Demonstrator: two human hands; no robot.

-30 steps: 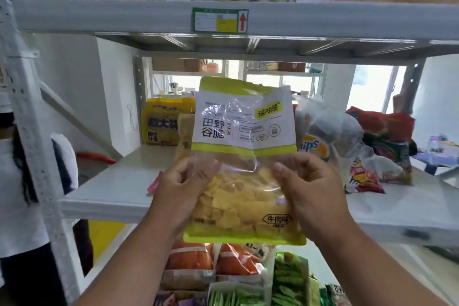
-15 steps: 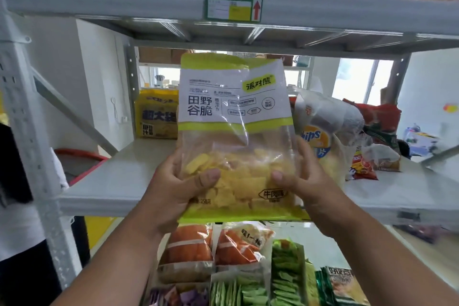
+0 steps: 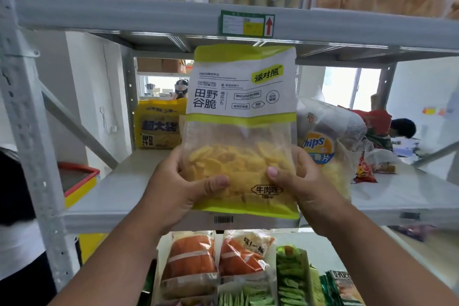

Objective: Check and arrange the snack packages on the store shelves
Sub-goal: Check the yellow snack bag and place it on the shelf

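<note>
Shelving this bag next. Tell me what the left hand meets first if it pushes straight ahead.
Probably the yellow snack bag standing at the back of the middle shelf; the left hand, gripping the green-and-white chip bag, has bare shelf before it. Depth is unclear.

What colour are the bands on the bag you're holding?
Lime green bands on the bag, head view.

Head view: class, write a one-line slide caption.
Both hands, left hand and right hand, hold a green-and-white chip bag upright before the middle shelf.

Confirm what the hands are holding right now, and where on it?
Both hands hold one snack bag upright: the left hand grips its lower left edge, the right hand its lower right edge, thumbs on the clear front.
</note>
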